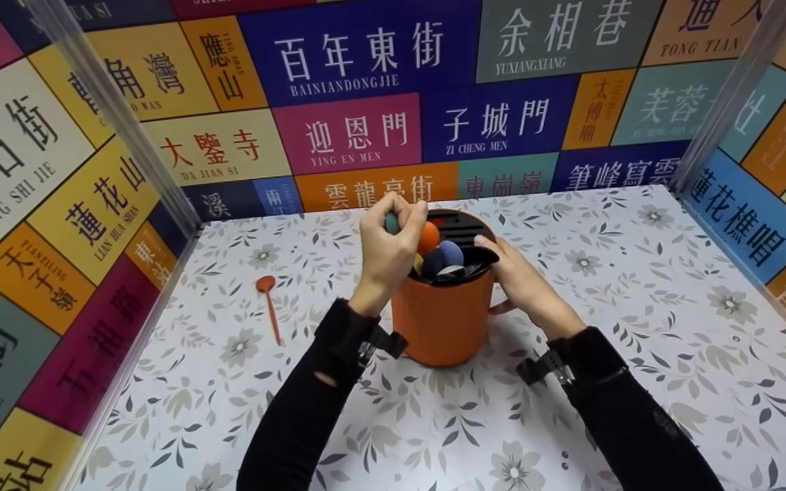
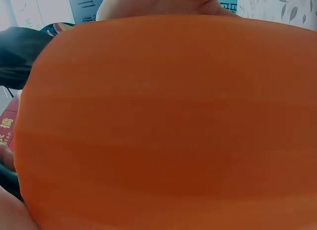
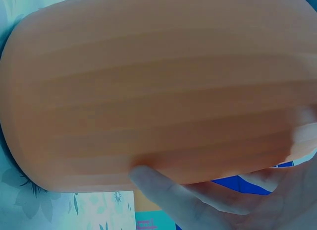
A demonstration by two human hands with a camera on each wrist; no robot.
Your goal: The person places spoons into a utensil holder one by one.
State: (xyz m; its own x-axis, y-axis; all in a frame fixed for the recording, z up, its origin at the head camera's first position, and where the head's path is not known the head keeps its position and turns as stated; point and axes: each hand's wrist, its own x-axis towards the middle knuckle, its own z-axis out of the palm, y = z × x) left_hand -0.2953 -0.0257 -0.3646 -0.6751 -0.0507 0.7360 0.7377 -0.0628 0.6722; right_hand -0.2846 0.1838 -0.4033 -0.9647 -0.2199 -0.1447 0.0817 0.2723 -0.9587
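An orange utensil holder with a black slotted top stands upright on the table. Round spoon heads show in its front opening, among them an orange one and a blue one. Above the holder's left rim, my left hand pinches a green spoon by its rounded head; the rest of it is hidden. My right hand grips the holder's right side, thumb at the rim. In the right wrist view, a fingertip presses against the orange wall. The holder's side fills most of the left wrist view.
A small red-orange spoon lies on the table left of the holder. The tabletop has a flower and leaf pattern. Panels with coloured street-name blocks rise behind and on both sides.
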